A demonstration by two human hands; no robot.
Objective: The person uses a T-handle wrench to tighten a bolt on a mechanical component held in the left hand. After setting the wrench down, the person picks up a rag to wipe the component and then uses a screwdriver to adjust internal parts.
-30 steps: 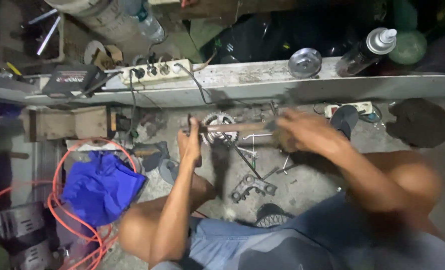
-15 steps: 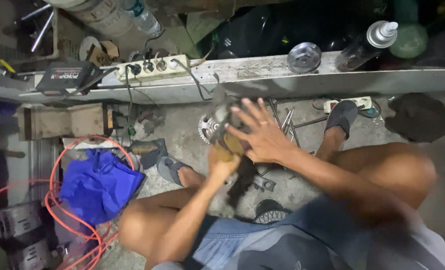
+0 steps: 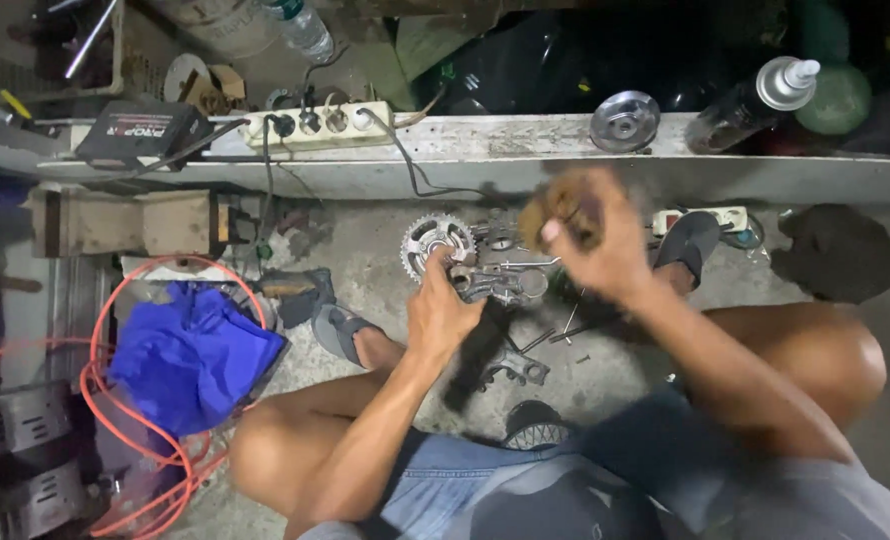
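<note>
While the person sits low on the rough grey concrete floor (image 3: 365, 235), the left hand (image 3: 443, 312) grips a dark metal part (image 3: 493, 285). It is a lumpy, shiny piece with holes in it. The fingers (image 3: 435, 268) curl around its left end, pressed tight on it, and the rest sticks out to the right of them. The right hand (image 3: 593, 240) is up in the air and blurry. Its fingers wrap around something brown and round (image 3: 555, 205), maybe a rag or a pad; I cannot tell which. This brown thing is above the metal part and a little to its right, not touching it. A round toothed sprocket (image 3: 435, 240) lies flat on the floor just above the left hand. A soft blue cloth (image 3: 190, 355) lies crumpled on the left inside loops of orange hose (image 3: 95, 385). A white power strip (image 3: 320, 125) sits on the long pale ledge (image 3: 525, 150).
</note>
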